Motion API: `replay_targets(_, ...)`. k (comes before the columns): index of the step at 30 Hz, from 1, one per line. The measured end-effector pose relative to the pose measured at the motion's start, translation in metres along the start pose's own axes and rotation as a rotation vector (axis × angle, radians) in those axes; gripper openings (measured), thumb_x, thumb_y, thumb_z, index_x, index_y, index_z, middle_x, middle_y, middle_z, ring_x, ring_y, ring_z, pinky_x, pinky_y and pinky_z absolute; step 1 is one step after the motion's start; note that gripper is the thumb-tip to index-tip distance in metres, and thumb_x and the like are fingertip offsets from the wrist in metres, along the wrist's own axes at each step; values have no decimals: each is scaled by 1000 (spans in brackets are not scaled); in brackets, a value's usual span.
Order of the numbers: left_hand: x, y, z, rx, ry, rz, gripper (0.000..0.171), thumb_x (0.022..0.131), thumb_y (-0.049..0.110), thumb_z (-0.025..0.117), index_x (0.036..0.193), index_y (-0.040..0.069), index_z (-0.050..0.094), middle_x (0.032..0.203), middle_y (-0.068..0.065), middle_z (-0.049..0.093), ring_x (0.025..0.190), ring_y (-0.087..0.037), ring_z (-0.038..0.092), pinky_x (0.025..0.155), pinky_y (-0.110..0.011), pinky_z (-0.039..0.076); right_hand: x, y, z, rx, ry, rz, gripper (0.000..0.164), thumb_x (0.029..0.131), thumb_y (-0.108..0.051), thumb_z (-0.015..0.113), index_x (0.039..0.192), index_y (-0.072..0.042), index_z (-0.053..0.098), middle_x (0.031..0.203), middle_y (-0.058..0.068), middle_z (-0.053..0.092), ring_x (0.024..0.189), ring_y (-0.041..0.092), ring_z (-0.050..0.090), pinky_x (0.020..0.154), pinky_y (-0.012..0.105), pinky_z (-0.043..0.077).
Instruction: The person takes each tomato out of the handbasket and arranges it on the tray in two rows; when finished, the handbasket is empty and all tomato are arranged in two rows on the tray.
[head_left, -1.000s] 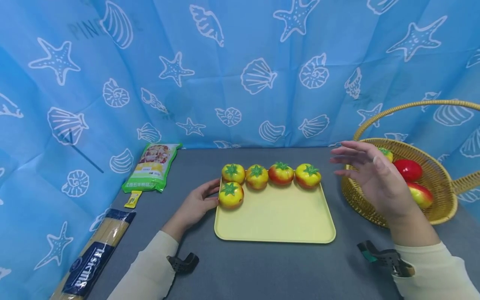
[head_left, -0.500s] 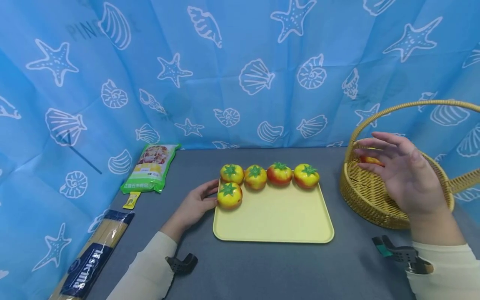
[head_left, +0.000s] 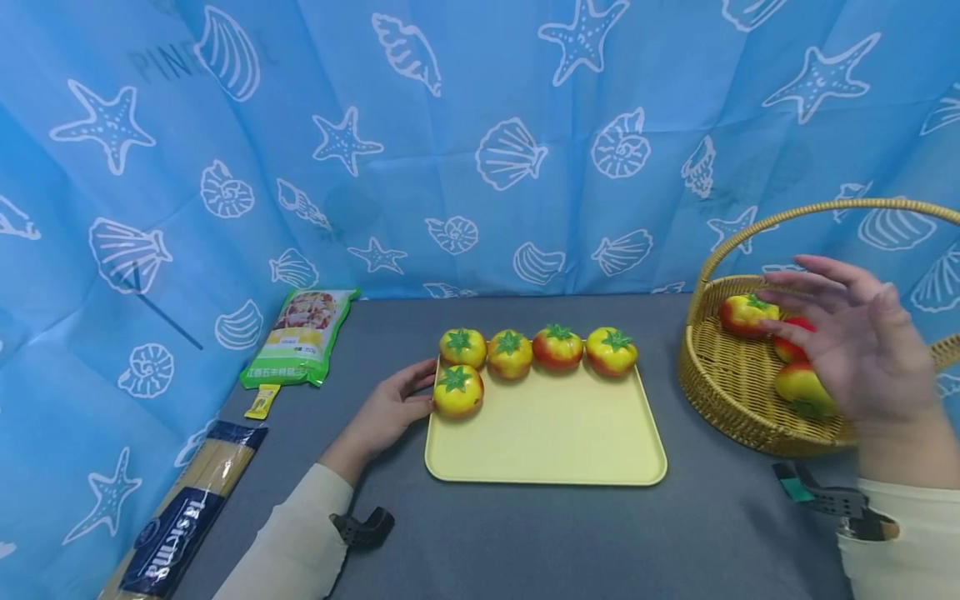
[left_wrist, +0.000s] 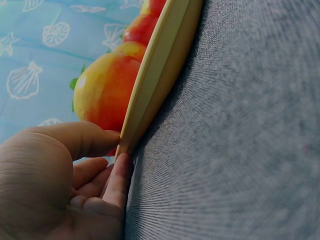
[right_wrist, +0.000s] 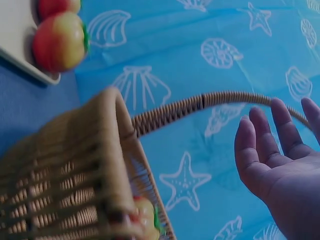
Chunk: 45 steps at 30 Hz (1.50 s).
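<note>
A pale yellow tray [head_left: 555, 442] lies on the grey table. Along its far edge several yellow-red tomatoes [head_left: 558, 347] stand in a row, and one more tomato [head_left: 458, 392] sits at the left side. My left hand [head_left: 386, 414] pinches the tray's left rim [left_wrist: 159, 70], thumb on top and a finger underneath, as the left wrist view shows. My right hand [head_left: 873, 354] hovers over the wicker basket [head_left: 708, 404], slightly blurred, fingers loosely bent and holding nothing. Inside the basket are a tomato [head_left: 742, 315], a red fruit [head_left: 792, 340] and a yellow-red fruit [head_left: 802, 387], partly hidden by that hand.
The basket's tall hoop handle [head_left: 817, 208] arches above the right hand. Over on the left lie a green food packet [head_left: 302, 337], a small yellow sachet [head_left: 262, 402] and a pack of spaghetti [head_left: 187, 517]. A blue shell-print curtain [head_left: 450, 150] hangs behind the table.
My right hand has moved right, from the basket's left side to over its right part, uncovering the tomato inside. My left hand keeps its place at the tray's rim.
</note>
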<state>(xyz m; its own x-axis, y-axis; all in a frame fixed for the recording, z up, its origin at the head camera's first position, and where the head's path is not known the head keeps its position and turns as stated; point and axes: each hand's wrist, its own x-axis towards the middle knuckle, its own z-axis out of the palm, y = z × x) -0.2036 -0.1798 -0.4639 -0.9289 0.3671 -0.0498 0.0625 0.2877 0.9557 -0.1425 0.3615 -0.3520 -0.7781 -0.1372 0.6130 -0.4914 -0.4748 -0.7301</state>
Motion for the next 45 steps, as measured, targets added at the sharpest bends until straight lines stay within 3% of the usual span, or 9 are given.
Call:
replay_targets(10, -1, 1, 2, 9, 13, -17, 73, 99, 3, 67, 167, 2, 39, 165, -18, 47, 145, -33, 53, 115, -47, 49, -14, -2, -19, -201, 273, 100, 50, 117, -19, 37, 158, 8, 47, 152, 23, 57, 135, 34, 54, 101, 34, 57)
replay_targets(16, -1, 1, 2, 12, 10, -11, 73, 100, 3, 67, 167, 2, 39, 165, -17, 46, 146, -33, 52, 116, -47, 48, -22, -2, -42, -216, 270, 126, 46, 118, -15, 36, 156, 7, 49, 150, 16, 62, 131, 28, 60, 99, 29, 58)
replay_targets(24, -1, 2, 2, 11, 3, -7, 73, 99, 3, 66, 167, 2, 39, 165, -18, 47, 146, -33, 52, 116, -47, 48, -32, -4, -63, -408, 287, 190, 42, 116, -9, 38, 152, -4, 59, 143, 6, 64, 128, 19, 59, 96, 17, 54)
replay_targets(26, -1, 1, 1, 12, 3, -7, 73, 100, 3, 66, 167, 2, 39, 165, -18, 47, 145, -34, 52, 116, -46, 48, -33, -5, -65, -480, 282, 219, 41, 116, -10, 40, 151, -8, 61, 141, 3, 65, 126, 15, 59, 94, 14, 52)
replay_targets(32, -2, 2, 1, 5, 4, -6, 73, 100, 3, 66, 167, 1, 38, 165, -19, 46, 146, -34, 52, 116, -46, 48, -36, -5, -69, -917, 231, 374, 34, 118, -23, 41, 142, -42, 56, 132, -19, 57, 114, -2, 58, 85, 6, 48)
replay_targets(35, -1, 1, 1, 4, 4, -4, 73, 100, 3, 66, 167, 1, 38, 166, -19, 46, 146, -34, 51, 116, -45, 48, -36, -4, -68, -1005, 189, 458, 31, 118, -24, 42, 134, -49, 53, 129, -19, 53, 107, -4, 56, 80, 8, 48)
replay_targets(38, -1, 1, 0, 4, 5, -8, 73, 100, 3, 66, 167, 2, 39, 166, -18, 46, 145, -34, 52, 116, -45, 48, -35, -3, -66, -1081, 132, 555, 26, 117, -27, 48, 140, -32, 59, 137, 3, 52, 105, 3, 52, 75, 10, 47)
replay_targets(42, -1, 1, 1, 1, 7, -11, 72, 101, 4, 67, 167, 2, 39, 165, -18, 47, 145, -34, 53, 115, -46, 48, -30, -2, -61, -1162, 42, 699, 58, 115, -35, 53, 155, 5, 43, 150, 35, 42, 120, 38, 52, 74, 25, 53)
replay_targets(45, -1, 3, 1, -6, 5, -7, 72, 101, 5, 66, 167, 1, 39, 164, -20, 47, 145, -35, 53, 115, -46, 48, -27, -2, -60, -1163, -10, 776, 71, 113, -38, 57, 159, 11, 34, 150, 43, 38, 125, 62, 43, 76, 45, 59)
